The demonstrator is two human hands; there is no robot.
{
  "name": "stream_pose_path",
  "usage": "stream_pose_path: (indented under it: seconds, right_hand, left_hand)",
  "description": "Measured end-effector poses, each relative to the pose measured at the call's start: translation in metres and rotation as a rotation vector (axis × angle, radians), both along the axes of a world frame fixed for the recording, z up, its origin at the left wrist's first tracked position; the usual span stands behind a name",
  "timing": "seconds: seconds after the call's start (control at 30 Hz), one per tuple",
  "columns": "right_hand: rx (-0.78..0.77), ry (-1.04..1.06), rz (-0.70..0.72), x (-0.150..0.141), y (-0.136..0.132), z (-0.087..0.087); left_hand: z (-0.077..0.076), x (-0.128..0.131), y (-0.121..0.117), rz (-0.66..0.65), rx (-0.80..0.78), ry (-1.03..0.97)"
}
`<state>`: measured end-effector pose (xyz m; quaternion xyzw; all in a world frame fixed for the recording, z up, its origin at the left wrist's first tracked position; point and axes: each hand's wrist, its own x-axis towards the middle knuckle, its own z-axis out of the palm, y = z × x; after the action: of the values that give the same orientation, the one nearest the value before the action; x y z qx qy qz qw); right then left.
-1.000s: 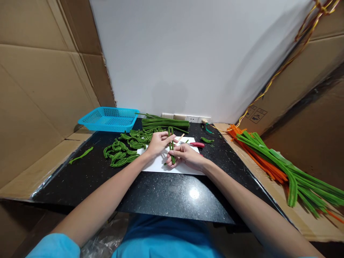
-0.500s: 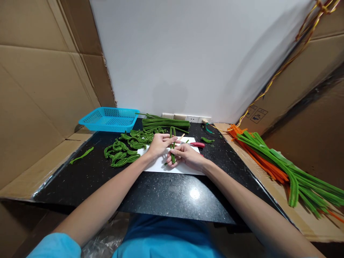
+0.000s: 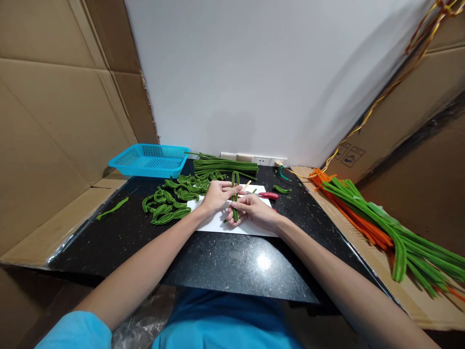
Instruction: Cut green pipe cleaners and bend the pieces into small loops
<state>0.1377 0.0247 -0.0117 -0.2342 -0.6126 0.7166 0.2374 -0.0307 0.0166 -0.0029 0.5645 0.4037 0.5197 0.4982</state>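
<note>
Black counter (image 3: 218, 261), loop (image 3: 236, 214) in right hand (image 3: 255, 211)

Holding a folded green strip (image 3: 236, 214) in left hand (image 3: 218, 196) and right hand (image 3: 256, 211), over a white sheet (image 3: 214, 225) on a black desk (image 3: 218, 257), with bent green pieces (image 3: 188, 196) toward the left edge, straight stems (image 3: 225, 167) along the back edge, blue basket (image 3: 148, 171) (perforated) at the back-left corner.

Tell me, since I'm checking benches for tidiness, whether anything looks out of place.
Two strays: a bright-green strip lying alone at the left of the black tabletop, and a green curled piece at the right, apart from the similar pieces heaped on the left. I see nothing spilled.
</note>
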Motion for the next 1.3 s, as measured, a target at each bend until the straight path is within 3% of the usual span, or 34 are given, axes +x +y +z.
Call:
stream_pose_path:
  seconds: [0.47, 0.87, 1.3]
  right_hand:
    - [0.033, -0.005, 0.003, 0.001, 0.001, -0.001]
    - [0.067, -0.059, 0.006, -0.001, -0.003, 0.004]
    - [0.091, -0.119, -0.005, -0.006, -0.011, 0.013]
  left_hand:
    - [0.002, 0.001, -0.002, -0.014, -0.032, -0.041]
    - [0.007, 0.004, 0.0, 0.066, -0.133, -0.167]
    - [0.006, 0.012, 0.0, 0.148, -0.036, -0.138]
